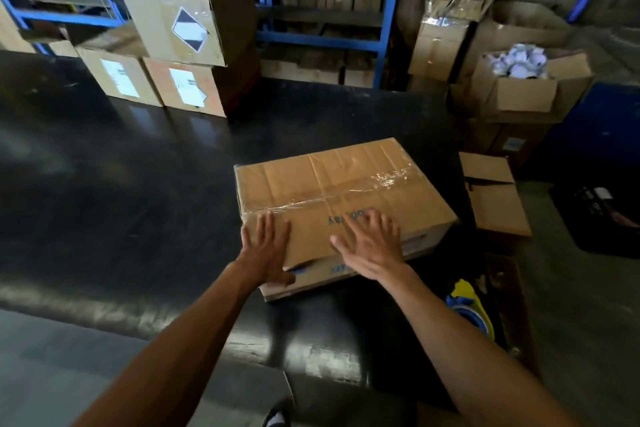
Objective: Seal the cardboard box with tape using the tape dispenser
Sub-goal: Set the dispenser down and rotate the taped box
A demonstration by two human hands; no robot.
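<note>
Both hands lie flat on a closed cardboard box [332, 191], with bare forearms reaching in from the bottom of the view. Left hand [268, 250] is spread open, palm down, fingers apart and pointing away from the person; it rests on the box's near left corner, with the thumb curling over the front edge. Right hand [372, 246] is also open and flat, fingers fanned wide, pressing on the near flap of the top, partly covering some blue printed lettering. Neither hand grips anything.

The box sits on a dark, glossy table [121, 201], turned a little so its near edge runs at an angle. Clear shiny tape [346, 196] runs along the centre seam of the top, and another wrinkled strip lies toward the far right side. A blue and yellow tape dispenser [467, 308] lies just beyond the table's right edge, near the right forearm and apart from both hands.

Three stacked cardboard boxes [180, 42] stand at the far left of the table. Blue metal shelving [329, 35] stands behind, and an open carton of white items [519, 80] sits to the right
</note>
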